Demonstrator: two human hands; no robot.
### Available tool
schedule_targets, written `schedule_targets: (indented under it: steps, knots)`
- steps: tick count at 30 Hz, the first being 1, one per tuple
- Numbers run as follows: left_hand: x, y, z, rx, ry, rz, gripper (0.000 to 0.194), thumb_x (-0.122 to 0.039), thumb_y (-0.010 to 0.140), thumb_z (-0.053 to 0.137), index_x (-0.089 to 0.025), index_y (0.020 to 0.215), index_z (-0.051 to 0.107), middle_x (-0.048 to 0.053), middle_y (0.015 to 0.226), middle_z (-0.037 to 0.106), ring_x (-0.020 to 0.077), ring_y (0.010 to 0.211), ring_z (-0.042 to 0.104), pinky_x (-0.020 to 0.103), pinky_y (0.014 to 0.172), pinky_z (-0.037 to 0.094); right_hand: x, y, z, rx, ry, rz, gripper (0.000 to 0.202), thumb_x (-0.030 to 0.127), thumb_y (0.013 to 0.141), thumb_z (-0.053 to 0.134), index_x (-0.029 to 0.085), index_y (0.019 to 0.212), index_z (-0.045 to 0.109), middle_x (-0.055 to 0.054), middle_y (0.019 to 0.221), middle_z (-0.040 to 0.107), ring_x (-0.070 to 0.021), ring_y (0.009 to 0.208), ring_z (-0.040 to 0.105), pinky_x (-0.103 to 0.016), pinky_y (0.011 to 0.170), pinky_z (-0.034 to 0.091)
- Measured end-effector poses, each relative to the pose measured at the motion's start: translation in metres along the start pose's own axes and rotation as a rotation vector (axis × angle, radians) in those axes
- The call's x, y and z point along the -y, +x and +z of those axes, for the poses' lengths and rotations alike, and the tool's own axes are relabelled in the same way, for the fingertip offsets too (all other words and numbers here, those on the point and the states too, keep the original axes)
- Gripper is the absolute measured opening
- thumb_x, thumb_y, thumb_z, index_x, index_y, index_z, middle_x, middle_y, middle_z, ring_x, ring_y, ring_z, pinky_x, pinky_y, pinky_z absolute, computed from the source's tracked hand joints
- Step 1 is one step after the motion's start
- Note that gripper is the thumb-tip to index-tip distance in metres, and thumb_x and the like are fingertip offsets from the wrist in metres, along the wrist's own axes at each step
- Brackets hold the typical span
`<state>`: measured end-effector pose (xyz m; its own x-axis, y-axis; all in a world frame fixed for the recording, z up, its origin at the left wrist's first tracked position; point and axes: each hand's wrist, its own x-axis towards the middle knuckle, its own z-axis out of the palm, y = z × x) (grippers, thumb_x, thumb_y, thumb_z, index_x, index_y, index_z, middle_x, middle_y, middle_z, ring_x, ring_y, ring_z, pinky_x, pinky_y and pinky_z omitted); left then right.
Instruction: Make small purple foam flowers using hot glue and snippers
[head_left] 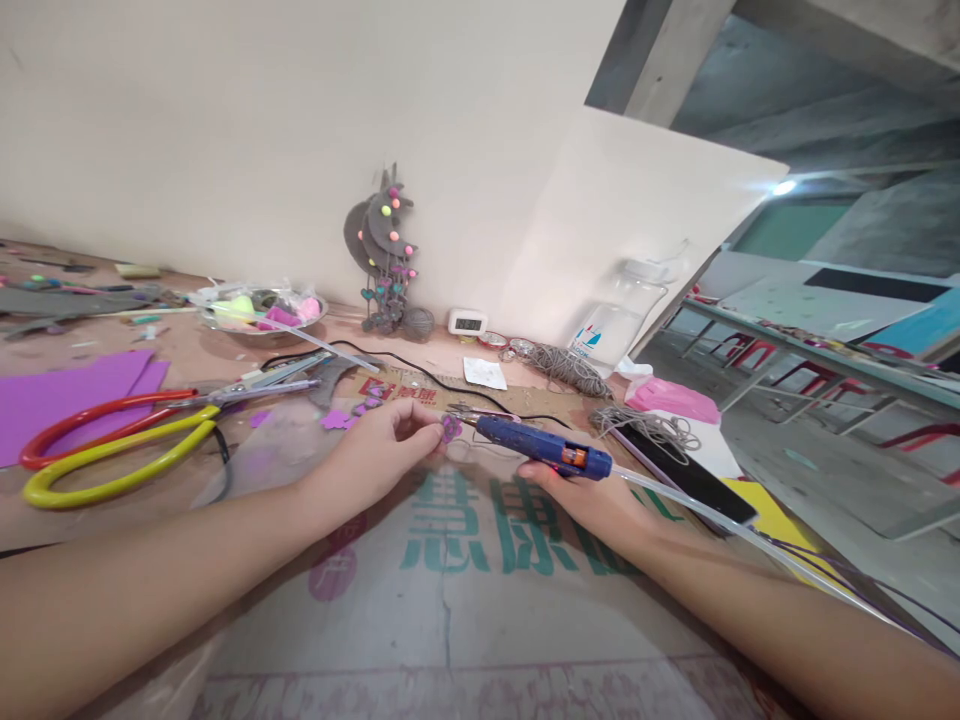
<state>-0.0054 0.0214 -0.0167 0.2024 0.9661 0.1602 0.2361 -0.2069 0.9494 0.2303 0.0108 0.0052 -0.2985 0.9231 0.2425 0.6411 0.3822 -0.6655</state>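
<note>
My right hand [577, 492] is wrapped round a blue hot glue gun [525, 444], with a long clear glue stick [690, 505] trailing out of its back. The gun's nozzle points left, at a small purple cutout [451, 429] pinched between the thumb and fingers of my left hand [405, 437]. Whether the nozzle touches the cutout I cannot tell. More purple cutouts [341, 420] lie just beyond my left wrist. Under both hands is a printed cardboard sheet [390, 630].
Scissors [120, 440] with red and yellow handles lie at left by purple sheets [67, 395]. Behind are a bowl of bits [262, 325], a moon-shaped hanging ornament [382, 250], a small timer [467, 322] and a plastic jug [619, 315]. Grey yarn [566, 370] and a phone [682, 470] lie right.
</note>
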Motion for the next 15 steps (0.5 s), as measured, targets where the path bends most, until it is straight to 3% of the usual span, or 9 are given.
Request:
schedule_targets:
  steps: [15]
  knots:
    - [-0.0008,0.0004,0.0004,0.007,-0.013,-0.009,0.014,-0.031,0.076,0.052,-0.018,0.074,0.056,0.001,0.071,0.063,0.0163,0.069,0.058,0.026,0.066,0.044,0.0026,0.0,-0.0001,0.002,-0.017,-0.007,0.019,0.039,0.075,0.059,0.02,0.078,0.06,0.001,0.073,0.06,-0.0136,0.065,0.054,-0.025,0.061,0.043]
